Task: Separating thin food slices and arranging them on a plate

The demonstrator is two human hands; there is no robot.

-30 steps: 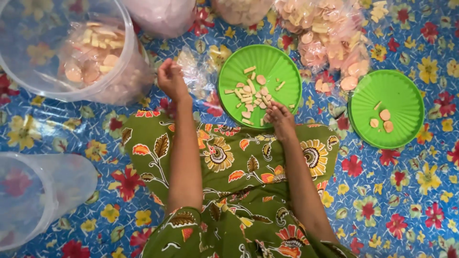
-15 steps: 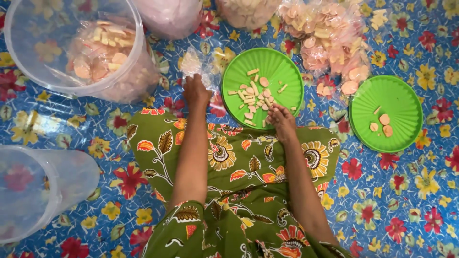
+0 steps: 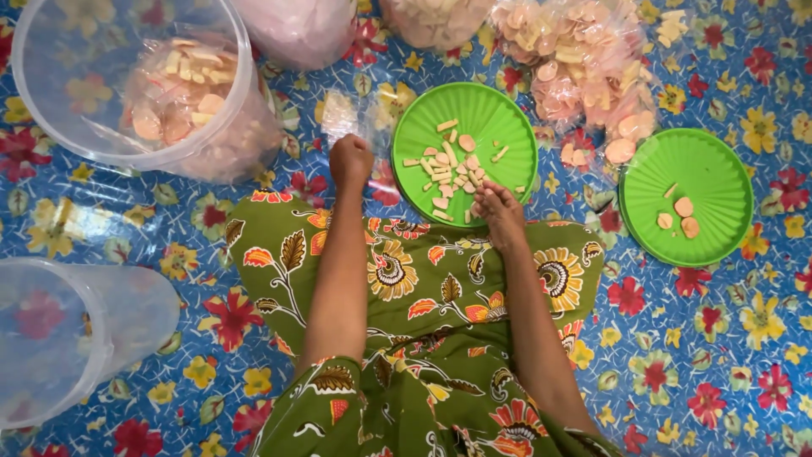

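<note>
Our right hand (image 3: 499, 211) rests fingers-down on cracker pieces (image 3: 448, 173) in the near green plate (image 3: 499, 114) | grasp unclear | left hand (image 3: 351, 159) fisted, contents hidden | pieces light, brittle: we pinch edges gently.

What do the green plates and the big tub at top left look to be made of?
Green plates: likely moulded plastic, uniform bright colour, faint ridged rings, slight sheen. Tub: clear, thin-walled plastic; the floral mat shows through it.

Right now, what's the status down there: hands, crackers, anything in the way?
Left hand fisted beside the near plate. Right hand on the cracker pile there. Far plate holds three pieces. Nothing blocking.
</note>
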